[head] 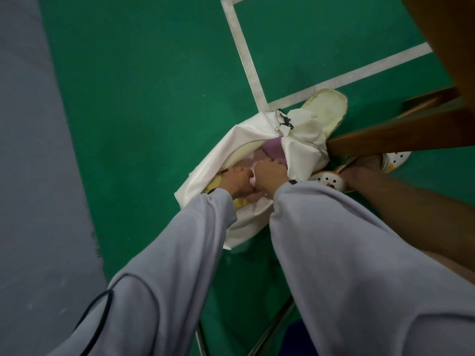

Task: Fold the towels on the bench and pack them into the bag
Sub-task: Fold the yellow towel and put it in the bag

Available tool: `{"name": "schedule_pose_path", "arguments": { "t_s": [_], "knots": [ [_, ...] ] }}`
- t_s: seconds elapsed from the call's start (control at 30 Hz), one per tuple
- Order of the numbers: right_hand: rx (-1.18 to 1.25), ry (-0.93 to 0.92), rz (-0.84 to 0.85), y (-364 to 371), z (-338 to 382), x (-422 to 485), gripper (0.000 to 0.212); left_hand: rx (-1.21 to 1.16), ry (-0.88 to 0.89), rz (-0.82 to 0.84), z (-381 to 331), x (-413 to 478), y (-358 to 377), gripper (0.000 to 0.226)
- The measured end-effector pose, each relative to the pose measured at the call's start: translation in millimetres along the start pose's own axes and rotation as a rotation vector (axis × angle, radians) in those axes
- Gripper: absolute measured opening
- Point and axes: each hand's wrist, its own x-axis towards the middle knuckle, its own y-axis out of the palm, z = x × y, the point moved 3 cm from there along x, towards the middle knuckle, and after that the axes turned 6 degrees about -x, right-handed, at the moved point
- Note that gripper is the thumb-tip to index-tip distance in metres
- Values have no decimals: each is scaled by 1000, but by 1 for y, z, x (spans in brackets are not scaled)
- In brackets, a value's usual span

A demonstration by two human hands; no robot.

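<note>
- My left grip (236,185) and my right grip (270,173) are both down inside the open white fabric bag (246,140), which lies on the green sports floor (154,98) just beside my feet.
- Each grip has its fingers curled onto the folded pale pink towel (253,179) between them. I hold it from both sides so the fold does not spring open as it goes in.
- The folded purple towel (272,150) sits deeper in the bag, toward the zip end. A soft yellow towel (216,182) shows under my left wrist, so I judge the packing to be well along.
- The bag's mouth gapes because its zip is run back to the black zip puller (284,122) at the far end. That leaves room for two hands at once.
- The brown wooden tabletop (442,47) stands to my right, with the bag close against its leg, a short reach from where I fold. I cannot see its top from here, so I cannot say whether any towels are left on it.
- Next, I think, the pink towel needs pressing flat against the others. The risk is a corner bunching at the zip edge.
</note>
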Motion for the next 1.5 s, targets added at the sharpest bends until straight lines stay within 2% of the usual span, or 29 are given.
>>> {"name": "schedule_pose_path", "arguments": {
  "t_s": [0.07,0.13,0.3,0.47,0.67,0.93,1.03,1.27,1.43,1.5],
  "knots": [
    [30,-123,-33,-8,6,-9,36,-33,-9,28,1,-10,-3,56],
    [20,-172,-69,-19,14,-17,29,-64,-27,43,2,-14,-6,48],
    [80,-137,-87,-60,11,-50,30,-93,1,81,-13,-45,-34,46],
    [235,-55,-147,-107,-21,-98,33,-26,154,-40,-51,-103,-87,43],
    [307,11,-287,-167,-72,-192,35,112,289,-164,-124,-182,-140,44],
    [268,177,-524,-224,-183,-361,19,252,533,-321,-264,-306,-183,42],
    [328,251,-584,-218,-229,-422,12,246,617,-367,-317,-342,-177,38],
    [426,478,-584,-148,-321,-516,28,360,744,-403,-427,-402,-106,36],
    [585,574,-578,-91,-357,-547,30,436,784,-362,-468,-400,-57,23],
    [663,627,-565,-65,-373,-556,23,470,820,-330,-482,-409,-37,28]
  ]
}}
